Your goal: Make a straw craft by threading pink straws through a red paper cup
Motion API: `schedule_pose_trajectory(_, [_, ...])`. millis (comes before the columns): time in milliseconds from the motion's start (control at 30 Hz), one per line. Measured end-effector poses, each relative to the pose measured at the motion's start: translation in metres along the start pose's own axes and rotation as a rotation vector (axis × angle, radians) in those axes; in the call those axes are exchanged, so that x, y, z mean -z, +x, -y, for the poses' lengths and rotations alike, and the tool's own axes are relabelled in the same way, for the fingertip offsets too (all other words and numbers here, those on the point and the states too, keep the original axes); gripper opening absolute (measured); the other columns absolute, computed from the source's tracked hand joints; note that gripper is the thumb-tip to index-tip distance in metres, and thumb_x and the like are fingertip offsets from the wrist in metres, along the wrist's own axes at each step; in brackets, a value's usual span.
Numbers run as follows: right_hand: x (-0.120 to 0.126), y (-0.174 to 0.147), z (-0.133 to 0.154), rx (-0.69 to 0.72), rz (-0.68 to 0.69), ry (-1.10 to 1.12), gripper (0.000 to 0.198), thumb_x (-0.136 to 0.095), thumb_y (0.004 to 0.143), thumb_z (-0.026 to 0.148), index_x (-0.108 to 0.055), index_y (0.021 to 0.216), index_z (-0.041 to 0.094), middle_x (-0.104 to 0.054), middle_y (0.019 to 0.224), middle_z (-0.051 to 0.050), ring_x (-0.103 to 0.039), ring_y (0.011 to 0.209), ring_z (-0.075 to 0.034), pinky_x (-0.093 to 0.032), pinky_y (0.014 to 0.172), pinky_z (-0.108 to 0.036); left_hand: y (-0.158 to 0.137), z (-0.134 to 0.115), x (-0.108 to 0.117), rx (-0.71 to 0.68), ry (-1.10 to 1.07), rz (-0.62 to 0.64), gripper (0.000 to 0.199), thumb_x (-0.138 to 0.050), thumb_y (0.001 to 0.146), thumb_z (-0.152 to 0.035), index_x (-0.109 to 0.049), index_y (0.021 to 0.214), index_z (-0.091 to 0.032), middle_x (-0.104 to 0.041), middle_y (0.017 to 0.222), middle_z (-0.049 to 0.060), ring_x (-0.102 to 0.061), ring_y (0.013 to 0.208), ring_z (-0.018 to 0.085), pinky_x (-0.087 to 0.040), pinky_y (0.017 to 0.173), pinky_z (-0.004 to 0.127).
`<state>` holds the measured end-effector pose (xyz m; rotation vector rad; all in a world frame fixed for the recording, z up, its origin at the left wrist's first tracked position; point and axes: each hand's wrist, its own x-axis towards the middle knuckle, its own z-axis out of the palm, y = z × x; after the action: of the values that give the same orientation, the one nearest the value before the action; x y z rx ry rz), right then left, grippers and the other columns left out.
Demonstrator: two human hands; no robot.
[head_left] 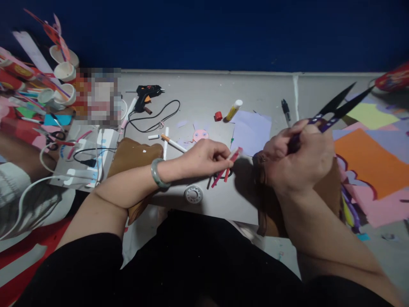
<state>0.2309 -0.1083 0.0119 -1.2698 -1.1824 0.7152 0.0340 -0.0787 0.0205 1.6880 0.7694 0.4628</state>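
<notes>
My left hand (209,158) is closed in a pinch on a narrow pink strip (235,154), whose tip is blurred. Thin red and magenta strips (220,177) show just below those fingers; I cannot tell whether they are held too. My right hand (298,155) grips dark-bladed scissors (335,108), raised over the table with the blades apart and pointing up and right. Beyond my left hand lies a pink paper face cutout (200,135). A lilac sheet (252,132) lies between the hands, farther back. A round white dial-like object (193,194) sits below my left wrist.
A black glue gun (148,94) with its cord lies at the back. Nearby are a glue stick (234,111), its red cap (218,116), markers (174,143) and a black pen (285,111). Orange paper (373,162) is at right. Power strips (104,155) and another person's arm (25,160) are at left.
</notes>
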Motion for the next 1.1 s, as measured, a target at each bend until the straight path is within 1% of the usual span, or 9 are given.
schedule_pose_trajectory(67, [0.003,-0.002,0.002,0.083,-0.052,-0.013,0.023,-0.057,0.093,0.044,-0.048,0.084,0.026,-0.039,0.059,0.005,-0.036,0.047,-0.011,-0.032,0.049,-0.03,0.002,-0.001,0.005,0.033,-0.085,-0.018,0.022,-0.067,0.083,-0.028,-0.059,0.068,-0.014,-0.056,0.058,-0.001,-0.047,0.052,0.006,-0.035,0.05,0.021])
schedule_pose_trajectory(200, [0.002,-0.015,0.01,0.114,0.201,-0.217,0.037,-0.084,0.076,0.034,-0.064,0.106,0.027,-0.045,0.056,0.009,-0.039,0.047,-0.011,-0.038,0.053,-0.03,0.006,-0.005,0.017,0.103,-0.198,0.033,0.017,-0.067,0.081,-0.025,-0.059,0.07,-0.014,-0.055,0.055,-0.002,-0.046,0.046,0.005,-0.034,0.045,0.02])
schedule_pose_trajectory(300, [0.003,-0.016,0.009,0.148,0.277,-0.275,0.027,-0.081,0.079,0.037,-0.071,0.102,0.027,-0.055,0.061,0.004,-0.049,0.053,-0.013,-0.042,0.058,-0.031,0.005,-0.005,0.018,0.1,-0.149,0.078,0.012,-0.065,0.078,-0.022,-0.06,0.071,-0.014,-0.054,0.055,-0.003,-0.045,0.046,0.005,-0.033,0.045,0.019])
schedule_pose_trajectory(433, [0.008,-0.01,-0.003,0.241,0.394,-0.353,0.016,-0.07,0.088,0.042,-0.075,0.094,0.028,-0.071,0.079,-0.004,-0.066,0.073,-0.021,-0.048,0.069,-0.035,0.005,-0.001,0.019,-0.002,-0.009,0.058,0.007,-0.062,0.074,-0.018,-0.062,0.069,-0.013,-0.052,0.058,-0.003,-0.045,0.054,0.006,-0.036,0.052,0.019])
schedule_pose_trajectory(567, [0.008,-0.006,-0.011,0.44,0.415,-0.537,0.015,-0.062,0.091,0.038,-0.074,0.09,0.029,-0.072,0.077,-0.004,-0.065,0.071,-0.02,-0.046,0.069,-0.035,0.006,0.0,0.022,-0.018,0.055,0.085,0.014,-0.063,0.075,-0.024,-0.06,0.066,-0.014,-0.046,0.056,-0.004,-0.039,0.054,0.006,-0.032,0.051,0.02])
schedule_pose_trajectory(733, [0.006,-0.007,-0.01,0.506,0.436,-0.633,0.014,-0.057,0.091,0.033,-0.068,0.084,0.027,-0.068,0.072,-0.004,-0.059,0.066,-0.02,-0.042,0.066,-0.035,0.004,-0.004,0.025,-0.06,0.164,0.126,0.011,-0.062,0.074,-0.021,-0.061,0.065,-0.015,-0.047,0.056,-0.003,-0.037,0.055,0.008,-0.029,0.052,0.023])
schedule_pose_trajectory(800, [0.006,-0.009,-0.008,0.47,0.433,-0.572,0.012,-0.055,0.091,0.03,-0.065,0.086,0.025,-0.066,0.072,-0.003,-0.058,0.063,-0.019,-0.042,0.065,-0.034,0.002,-0.007,0.026,-0.092,0.249,0.134,0.011,-0.059,0.075,-0.017,-0.06,0.064,-0.016,-0.046,0.054,-0.004,-0.035,0.053,0.008,-0.028,0.053,0.025])
schedule_pose_trajectory(900, [0.004,-0.009,-0.002,0.261,0.459,-0.44,0.012,-0.056,0.093,0.032,-0.062,0.087,0.023,-0.062,0.069,-0.001,-0.052,0.057,-0.016,-0.041,0.06,-0.031,0.001,-0.011,0.029,-0.172,0.417,0.154,0.02,-0.057,0.079,-0.018,-0.056,0.06,-0.016,-0.046,0.053,-0.003,-0.035,0.052,0.008,-0.029,0.057,0.026])
schedule_pose_trajectory(1100, [-0.006,-0.006,0.007,-0.111,0.571,-0.199,0.044,-0.067,0.087,0.061,-0.058,0.072,0.021,-0.049,0.059,0.002,-0.043,0.055,-0.012,-0.036,0.055,-0.027,0.0,-0.01,0.037,-0.277,0.611,0.306,0.022,-0.054,0.083,-0.019,-0.055,0.062,-0.018,-0.055,0.06,0.001,-0.04,0.056,0.011,-0.03,0.061,0.029])
